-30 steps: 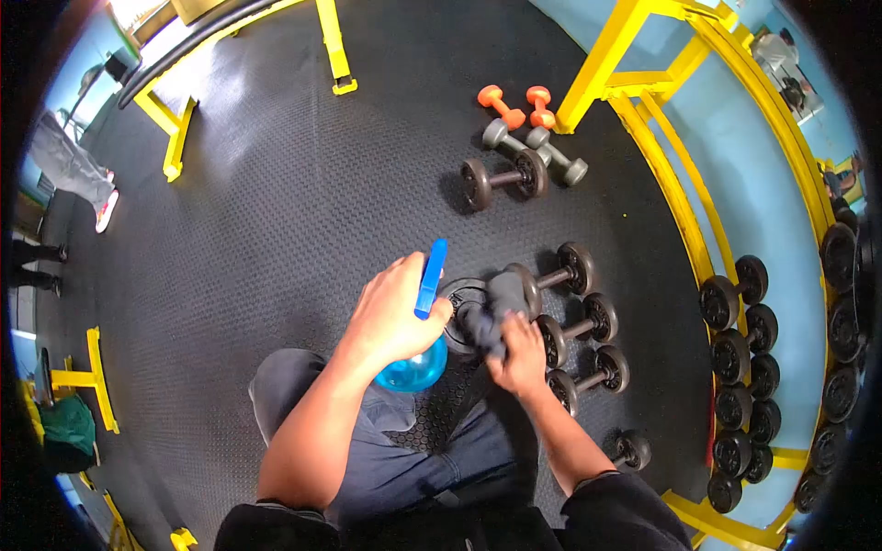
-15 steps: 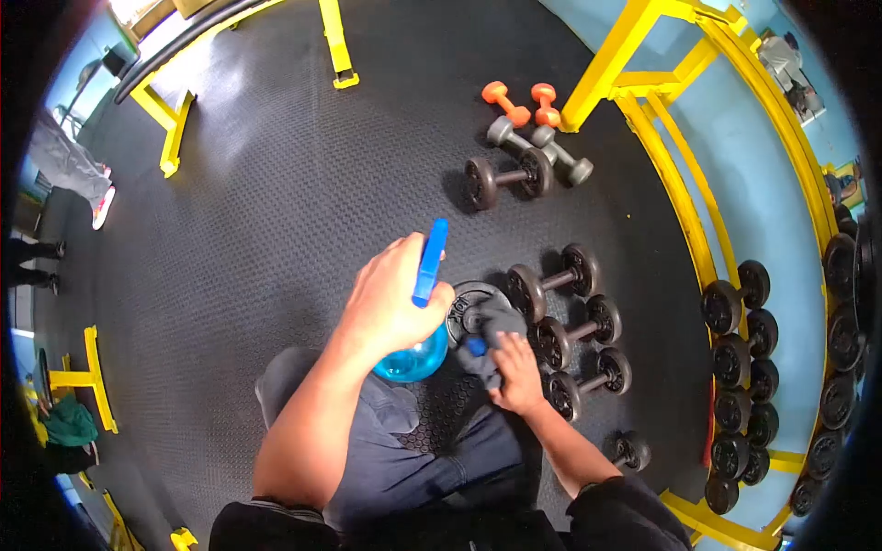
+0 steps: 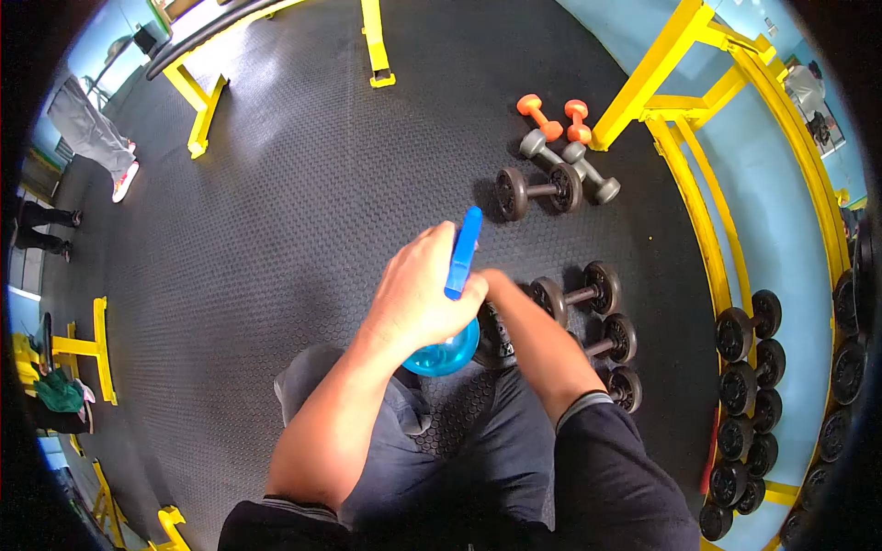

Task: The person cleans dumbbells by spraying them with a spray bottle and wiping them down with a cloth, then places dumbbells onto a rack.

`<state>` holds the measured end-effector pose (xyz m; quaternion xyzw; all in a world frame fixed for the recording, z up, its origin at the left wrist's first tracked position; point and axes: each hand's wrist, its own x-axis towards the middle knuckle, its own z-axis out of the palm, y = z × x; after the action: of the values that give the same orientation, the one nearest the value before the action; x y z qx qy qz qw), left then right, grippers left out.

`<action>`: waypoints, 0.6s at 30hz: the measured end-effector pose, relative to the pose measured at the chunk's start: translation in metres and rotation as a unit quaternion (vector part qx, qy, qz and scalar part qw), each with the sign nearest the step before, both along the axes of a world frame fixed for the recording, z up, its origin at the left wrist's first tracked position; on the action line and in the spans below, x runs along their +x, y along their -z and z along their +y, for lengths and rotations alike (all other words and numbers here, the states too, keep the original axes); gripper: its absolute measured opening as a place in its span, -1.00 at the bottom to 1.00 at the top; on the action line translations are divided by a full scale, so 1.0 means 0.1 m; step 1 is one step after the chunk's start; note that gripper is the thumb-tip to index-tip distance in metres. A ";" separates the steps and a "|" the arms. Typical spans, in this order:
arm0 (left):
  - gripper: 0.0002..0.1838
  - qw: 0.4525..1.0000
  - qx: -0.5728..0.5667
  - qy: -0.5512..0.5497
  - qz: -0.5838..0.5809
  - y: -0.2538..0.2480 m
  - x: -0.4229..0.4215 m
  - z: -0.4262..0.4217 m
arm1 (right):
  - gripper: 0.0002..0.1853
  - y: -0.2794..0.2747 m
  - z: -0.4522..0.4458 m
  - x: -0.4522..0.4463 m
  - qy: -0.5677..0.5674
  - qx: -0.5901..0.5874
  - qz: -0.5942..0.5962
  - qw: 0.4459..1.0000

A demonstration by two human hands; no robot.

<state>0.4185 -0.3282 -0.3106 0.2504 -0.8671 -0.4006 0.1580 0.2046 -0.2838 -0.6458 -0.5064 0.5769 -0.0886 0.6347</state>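
My left hand point(image 3: 427, 289) is wrapped round the neck of a spray bottle with a blue trigger top point(image 3: 464, 253) and a clear blue body point(image 3: 446, 354). Just beyond it, my right hand point(image 3: 493, 283) reaches forward and is mostly hidden behind the left hand and the bottle top. Its fingers and anything in them cannot be seen. Under my right forearm lies a black weight plate point(image 3: 494, 338), partly covered. The grey cloth does not show. Dark dumbbells point(image 3: 602, 286) lie right of the plate.
Ahead on the black mat are a dark dumbbell point(image 3: 539, 191), grey dumbbells point(image 3: 595, 174) and orange dumbbells point(image 3: 577, 121). A yellow rack point(image 3: 694, 197) with dumbbells stands at right. A yellow-legged bench point(image 3: 209, 106) is at upper left. Two people's legs point(image 3: 92, 129) show at far left.
My right hand has moved from the cloth over the plate forward and left, behind the bottle. The cloth has gone out of sight. The view has shifted, moving the surroundings rightward.
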 end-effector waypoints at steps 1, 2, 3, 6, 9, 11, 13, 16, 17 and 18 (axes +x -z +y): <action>-0.65 1.000 -0.012 -0.014 0.013 -0.01 0.00 -0.01 | -0.42 0.08 0.02 0.38 -0.045 -0.047 0.092 0.994; -0.65 0.999 0.004 -0.022 0.024 -0.04 -0.01 -0.02 | -0.43 0.16 0.12 0.75 -0.089 -0.092 0.184 0.975; -0.65 1.000 0.004 -0.018 0.025 -0.03 -0.02 -0.04 | -0.45 0.22 -0.01 1.27 -0.132 -0.135 0.275 0.943; -0.65 0.999 0.019 -0.039 0.022 -0.04 -0.02 -0.07 | -0.49 0.41 0.88 1.89 -0.247 -0.243 0.519 0.781; -0.65 0.999 0.020 -0.030 0.026 -0.02 -0.02 -0.08 | -0.43 -0.76 1.13 1.98 -0.546 -0.118 0.540 0.630; -0.67 0.998 0.028 -0.019 0.051 0.01 -0.03 -0.08 | -0.53 -0.75 1.55 1.88 -0.549 -0.094 0.445 0.701; -0.66 0.998 0.038 -0.019 0.047 0.00 -0.04 -0.07 | -0.60 -0.96 1.80 1.61 -0.308 -0.036 0.374 0.874; -0.65 0.999 0.043 -0.013 0.022 -0.03 -0.04 -0.04 | -0.65 -1.62 2.03 1.36 0.160 0.059 0.456 0.874; -0.64 0.999 0.034 -0.010 0.029 0.01 -0.04 -0.05 | -0.66 -1.53 2.23 1.27 0.366 0.041 0.425 0.827; -0.66 1.000 0.010 -0.003 0.030 0.05 -0.04 -0.06 | -0.72 -1.31 2.41 1.17 0.621 0.022 0.260 0.739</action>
<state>0.4150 -0.3343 -0.3157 0.2427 -0.8573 -0.4156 0.1826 0.3216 -0.0431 -0.5145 -0.0257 0.9079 -0.3152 0.2753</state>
